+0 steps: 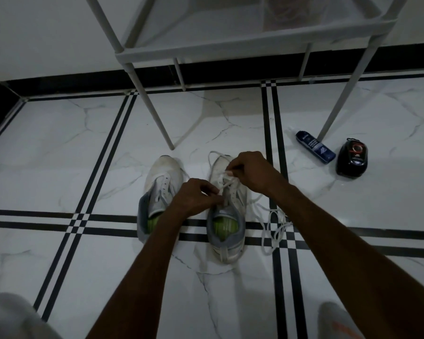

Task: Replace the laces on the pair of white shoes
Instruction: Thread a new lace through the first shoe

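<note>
1. Two white shoes at frame centre on the floor [59,148]; left shoe [160,189] unlaced.
2. Right shoe [227,216]: left hand [196,198] and right hand [251,171] each pinch its lace [224,181].
3. Loose lace [273,228] just right of it.
4. Blue bottle [315,147], black container [352,158] right of centre.

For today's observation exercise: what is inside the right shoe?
Inside the right shoe a yellow-green insole shows at the heel. Further in, the tongue and both hands, left and right, cover it.
</note>
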`<state>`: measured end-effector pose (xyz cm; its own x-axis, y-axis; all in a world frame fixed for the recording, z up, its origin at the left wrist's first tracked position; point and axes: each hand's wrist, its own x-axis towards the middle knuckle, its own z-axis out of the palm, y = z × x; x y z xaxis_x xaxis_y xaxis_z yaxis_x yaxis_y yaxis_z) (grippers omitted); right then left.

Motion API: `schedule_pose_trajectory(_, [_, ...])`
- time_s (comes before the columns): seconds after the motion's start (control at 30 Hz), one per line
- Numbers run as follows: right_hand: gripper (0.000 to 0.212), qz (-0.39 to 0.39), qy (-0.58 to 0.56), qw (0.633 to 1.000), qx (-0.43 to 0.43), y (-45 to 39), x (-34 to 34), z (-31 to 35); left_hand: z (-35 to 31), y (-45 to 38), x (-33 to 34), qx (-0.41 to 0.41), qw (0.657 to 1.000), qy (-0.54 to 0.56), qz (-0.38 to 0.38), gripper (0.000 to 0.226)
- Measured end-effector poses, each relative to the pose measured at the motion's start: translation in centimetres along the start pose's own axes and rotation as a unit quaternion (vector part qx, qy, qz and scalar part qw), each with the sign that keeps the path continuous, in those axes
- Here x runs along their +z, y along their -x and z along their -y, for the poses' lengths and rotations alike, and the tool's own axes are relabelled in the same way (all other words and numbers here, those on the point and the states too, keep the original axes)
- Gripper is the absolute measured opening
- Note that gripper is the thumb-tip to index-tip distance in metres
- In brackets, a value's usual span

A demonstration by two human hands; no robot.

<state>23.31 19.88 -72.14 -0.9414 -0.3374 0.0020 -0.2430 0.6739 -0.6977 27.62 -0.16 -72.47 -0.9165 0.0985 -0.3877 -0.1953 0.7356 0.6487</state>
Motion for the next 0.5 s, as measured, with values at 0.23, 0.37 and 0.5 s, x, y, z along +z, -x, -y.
schedule_pose_trajectory(0.23, [0.012,-0.074,-0.027,0.997,0.008,-0.6,-0.7,-0.8,-0.7,0.5,1.2,0.016,0.997,0.029,-0.068,0.037])
schedule_pose_trajectory(0.37, [0.012,0.037,-0.007,0.999,-0.013,0.6,0.5,0.1,-0.3,0.6,1.6,-0.002,0.993,0.037,-0.113,0.031])
schedule_pose_trajectory(0.5, [0.014,0.052,-0.001,0.999,0.002,1.3,1.8,0.0,0.0,0.5,1.3,0.03,0.994,0.015,-0.107,0.016])
